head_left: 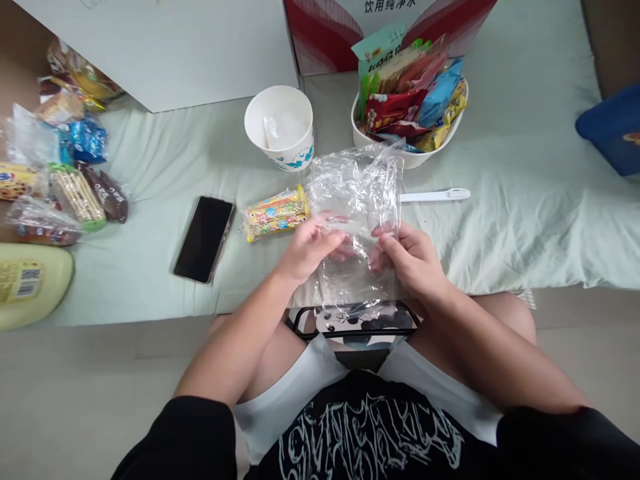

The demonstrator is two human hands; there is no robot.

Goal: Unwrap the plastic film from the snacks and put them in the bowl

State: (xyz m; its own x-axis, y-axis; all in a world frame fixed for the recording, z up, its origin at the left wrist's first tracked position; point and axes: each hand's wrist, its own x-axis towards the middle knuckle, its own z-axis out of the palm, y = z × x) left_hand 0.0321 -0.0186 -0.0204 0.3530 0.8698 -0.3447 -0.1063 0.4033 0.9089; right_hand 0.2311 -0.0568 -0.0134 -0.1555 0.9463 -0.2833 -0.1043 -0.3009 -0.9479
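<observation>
A clear, crinkled plastic bag (357,193) is stretched between my two hands above the bed's front edge. My left hand (313,247) grips its left side, thumb pressed over the film. On the other side, my right hand (413,257) pinches the film between thumb and fingers. Nothing shows inside the bag. Just left of it lies a yellow snack packet (277,213). A white plastic stick-like tool (435,195) lies partly behind the bag's right edge. Beyond the bag stands a white paper cup (295,150) with a blue leaf print.
A white tub (415,159) full of packaged snacks stands at back right, before a red and white carton (325,40). A phone (205,239) lies left. Several snacks, a pale yellow bottle (30,283) and a white box (190,53) occupy the left. A blue container (613,130) is far right.
</observation>
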